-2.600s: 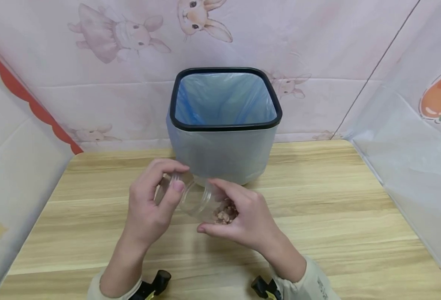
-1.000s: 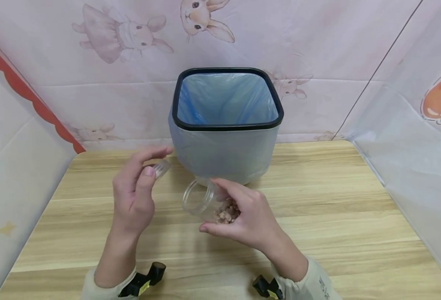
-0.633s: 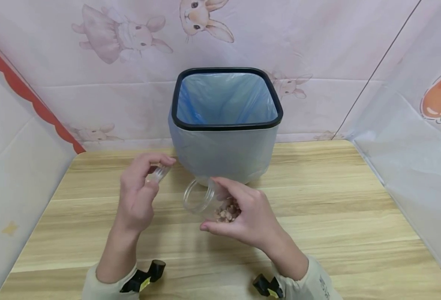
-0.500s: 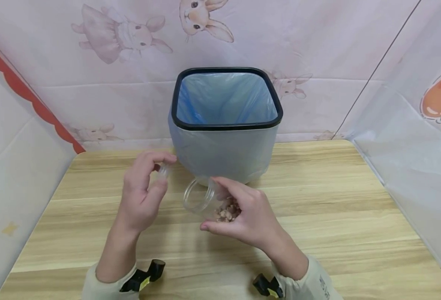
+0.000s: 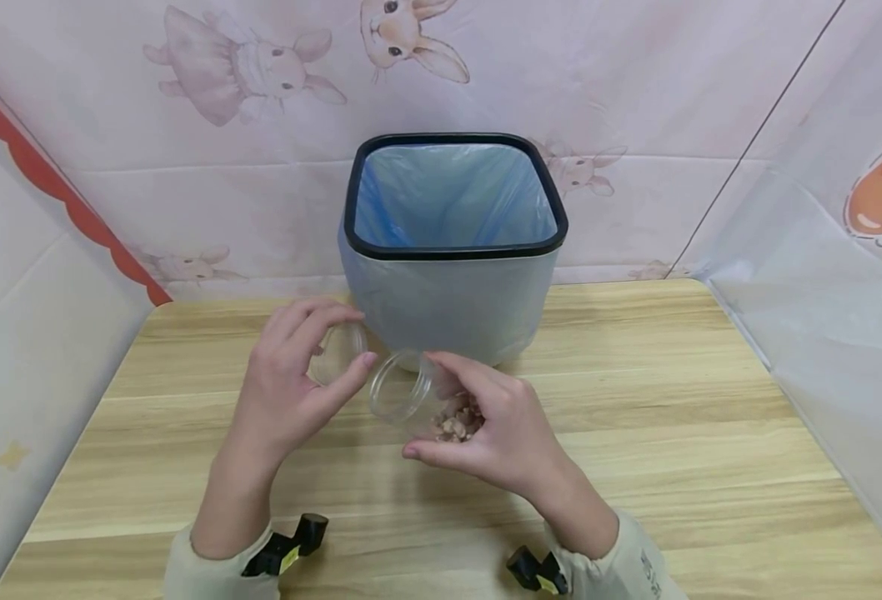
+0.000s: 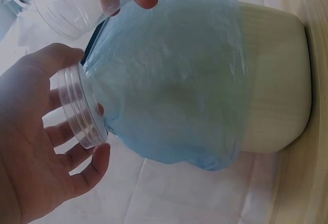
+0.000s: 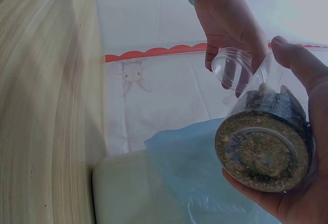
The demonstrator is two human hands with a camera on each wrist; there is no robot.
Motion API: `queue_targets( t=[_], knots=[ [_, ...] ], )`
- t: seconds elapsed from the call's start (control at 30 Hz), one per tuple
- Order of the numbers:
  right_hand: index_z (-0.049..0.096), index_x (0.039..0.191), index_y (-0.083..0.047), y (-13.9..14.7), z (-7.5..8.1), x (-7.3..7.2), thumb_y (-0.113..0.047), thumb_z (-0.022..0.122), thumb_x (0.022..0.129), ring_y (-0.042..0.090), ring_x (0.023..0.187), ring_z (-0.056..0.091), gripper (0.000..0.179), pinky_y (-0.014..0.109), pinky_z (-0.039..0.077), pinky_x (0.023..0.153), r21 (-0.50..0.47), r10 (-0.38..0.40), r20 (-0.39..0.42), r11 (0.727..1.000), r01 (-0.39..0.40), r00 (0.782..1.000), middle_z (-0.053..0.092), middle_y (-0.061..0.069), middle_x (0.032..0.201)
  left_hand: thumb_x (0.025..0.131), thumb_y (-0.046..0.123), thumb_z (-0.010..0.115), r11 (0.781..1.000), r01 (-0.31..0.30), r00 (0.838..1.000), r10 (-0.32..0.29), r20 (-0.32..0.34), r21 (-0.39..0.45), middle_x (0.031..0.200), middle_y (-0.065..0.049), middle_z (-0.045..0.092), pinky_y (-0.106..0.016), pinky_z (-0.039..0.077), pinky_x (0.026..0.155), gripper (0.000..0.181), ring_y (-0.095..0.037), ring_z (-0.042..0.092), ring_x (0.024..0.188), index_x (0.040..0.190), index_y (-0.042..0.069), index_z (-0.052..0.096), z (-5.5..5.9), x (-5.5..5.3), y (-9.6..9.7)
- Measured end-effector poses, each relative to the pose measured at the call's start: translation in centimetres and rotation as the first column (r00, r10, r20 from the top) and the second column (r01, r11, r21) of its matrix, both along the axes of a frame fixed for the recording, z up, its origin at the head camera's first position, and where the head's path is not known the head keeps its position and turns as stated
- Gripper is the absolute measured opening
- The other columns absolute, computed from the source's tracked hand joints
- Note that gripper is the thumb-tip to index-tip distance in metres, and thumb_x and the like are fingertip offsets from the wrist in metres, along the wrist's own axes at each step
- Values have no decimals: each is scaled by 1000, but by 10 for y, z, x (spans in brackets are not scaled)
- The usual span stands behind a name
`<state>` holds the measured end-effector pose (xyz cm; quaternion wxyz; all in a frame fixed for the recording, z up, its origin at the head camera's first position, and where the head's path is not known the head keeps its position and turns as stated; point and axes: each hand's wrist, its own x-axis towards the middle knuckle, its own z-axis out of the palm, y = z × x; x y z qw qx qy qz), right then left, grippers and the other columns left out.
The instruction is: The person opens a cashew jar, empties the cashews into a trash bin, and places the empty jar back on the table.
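Note:
My right hand (image 5: 504, 429) grips a clear plastic jar (image 5: 403, 387), tilted with its uncovered mouth to the left. Brown crumbly pieces (image 5: 458, 419) lie toward the jar's base; in the right wrist view that base (image 7: 264, 152) looks packed with brown bits. Just left of the mouth, my left hand (image 5: 287, 387) holds a clear round lid (image 5: 342, 354) between thumb and fingers. The left wrist view shows the lid (image 6: 82, 106) with its ridged side, apart from the jar (image 6: 64, 8).
Behind the hands stands a pale trash bin (image 5: 448, 300) with a black rim (image 5: 452, 252) and a blue bag (image 5: 448, 196) lining it. It rests on a wooden table (image 5: 674, 433). A rabbit-print backdrop (image 5: 261, 142) hangs close behind.
My left hand drew the lid off the jar's mouth to the left, turned it in its fingers, then came back nearer the mouth. The right hand and jar stayed almost in place.

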<state>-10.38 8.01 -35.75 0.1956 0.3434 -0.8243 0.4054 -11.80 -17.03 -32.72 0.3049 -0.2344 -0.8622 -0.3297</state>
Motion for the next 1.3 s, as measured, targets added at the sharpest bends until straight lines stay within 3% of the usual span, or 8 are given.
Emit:
queue_targets(
  t=[0.3,0.73,1.3],
  knots=[
    [62,132,-14,0,0,-1,-55,89,64,7,90,66,84,28,56,81,-4,-3,-5,1000,3,1000,71,-3,106,81,28,79,998,-15,1000,15,-1,-61,111,-3,67,-46,45,93,32,-28,58,109,108,14,71,-4,-5,-4],
    [61,133,-15,1,-2,-2,-56,88,65,6,92,66,84,28,56,85,2,-9,9,1000,9,1000,71,-3,110,83,33,77,975,-31,987,65,148,-220,113,-2,65,-49,50,88,32,-28,57,109,109,16,69,-24,-17,-14],
    [61,133,-16,1,-1,-1,-56,89,64,6,93,66,84,29,56,85,-2,-8,14,1000,9,1000,71,-4,112,83,32,78,962,-35,952,115,284,-272,120,-6,64,-57,51,88,34,-33,54,118,111,16,69,-40,-26,-24]
  ],
)
